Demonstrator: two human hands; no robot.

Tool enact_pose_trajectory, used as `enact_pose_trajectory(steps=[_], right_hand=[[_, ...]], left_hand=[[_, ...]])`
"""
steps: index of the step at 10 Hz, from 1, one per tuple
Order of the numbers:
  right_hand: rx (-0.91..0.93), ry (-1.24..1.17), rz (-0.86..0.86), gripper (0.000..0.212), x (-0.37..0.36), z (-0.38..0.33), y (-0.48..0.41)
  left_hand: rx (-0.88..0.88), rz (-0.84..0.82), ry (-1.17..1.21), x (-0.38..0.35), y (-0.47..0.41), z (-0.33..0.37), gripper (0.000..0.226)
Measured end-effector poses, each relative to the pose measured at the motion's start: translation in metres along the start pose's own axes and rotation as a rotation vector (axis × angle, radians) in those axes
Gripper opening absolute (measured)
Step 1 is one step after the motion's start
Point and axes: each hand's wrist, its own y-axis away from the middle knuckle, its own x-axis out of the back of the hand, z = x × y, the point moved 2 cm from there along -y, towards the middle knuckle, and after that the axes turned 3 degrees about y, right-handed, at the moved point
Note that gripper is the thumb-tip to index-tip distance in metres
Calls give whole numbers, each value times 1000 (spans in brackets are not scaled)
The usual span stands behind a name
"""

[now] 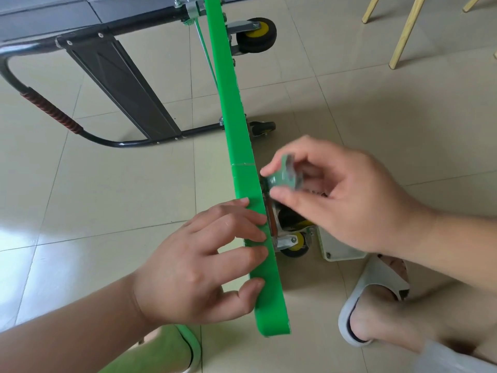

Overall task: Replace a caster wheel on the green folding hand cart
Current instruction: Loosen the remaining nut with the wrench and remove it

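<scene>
The green folding hand cart (236,125) stands on its edge on the tiled floor, its deck running from the top of the view down to the bottom centre. My left hand (204,267) holds the near part of the deck, fingers over its top edge and thumb against its side. My right hand (336,195) pinches a small green part (283,177) between thumb and fingers, close to the deck's underside. Just below it sits a caster wheel (294,242), black with a yellow hub, in a metal bracket on the cart. Two more casters (255,35) (262,128) show farther along.
The cart's black folding handle (53,114) with a red grip lies on the floor to the left. A white box (338,250) rests by the near caster. My feet wear slippers (371,297) at lower right. Wooden chair legs (403,30) stand at upper right.
</scene>
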Motion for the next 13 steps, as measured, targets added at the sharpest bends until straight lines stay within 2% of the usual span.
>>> enact_pose_trajectory(steps=[1,2,3,4,6,8,13], right_hand=[[-57,-37,104,18,12,3,-23],[-215,-142,197,17,20,16,-46],[-414,-295,237,16,22,31,-61],[-538,-359,237,16,20,44,-69],[-692,-396,251,12,16,62,-74],[-696,-359,208,13,7,64,-79],[-562,-364,41,16,0,44,-85]], left_hand=[[6,3,10,0,0,0,21],[7,9,17,-1,0,0,21],[7,10,17,-1,0,0,21],[12,9,18,0,1,0,21],[14,10,23,-1,0,-1,21],[18,12,25,-1,0,0,21],[11,11,27,0,0,0,20]])
